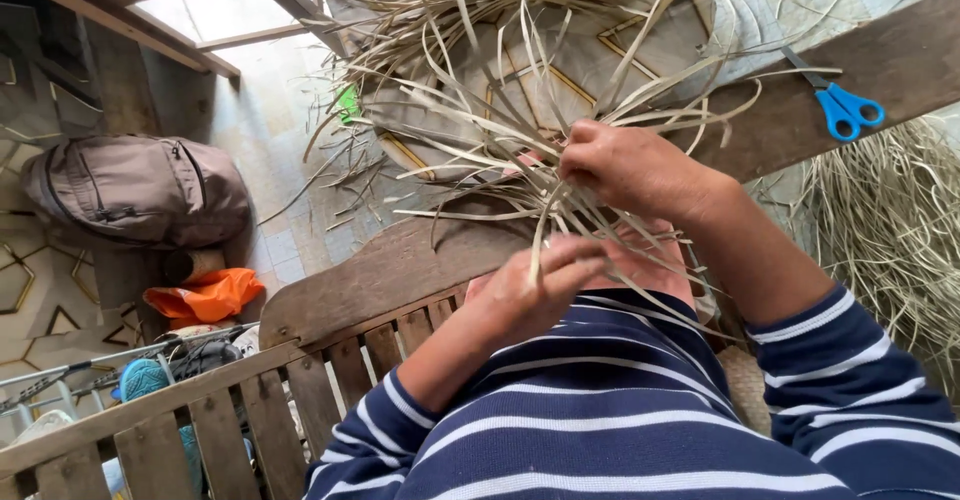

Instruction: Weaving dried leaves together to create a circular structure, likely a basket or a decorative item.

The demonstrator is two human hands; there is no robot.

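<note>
- Head view, hands: my left hand (535, 285) is pinched shut on a pale palm strip (540, 235), bent upward between thumb and fingers. My right hand (630, 170) is closed over the point where many strips cross, holding the woven start (520, 165) against my lap.
- Head view, work: the loose dry strips (480, 70) fan out well beyond both hands, over the wooden bench (390, 270) and toward the floor.
- Risk, in my judgement: the pinched strip is sharply bent; a harder pull could crack or split it.
- Risk: if my right hand loosens, the crossing could slip and the weave open.
- Risk: the long free ends tangle easily, so I could pick up the wrong strip.
- Risk: the blue-handled scissors (845, 108) lie near the bench's far edge, among stray strips; a dragged strip could sweep them off.
</note>
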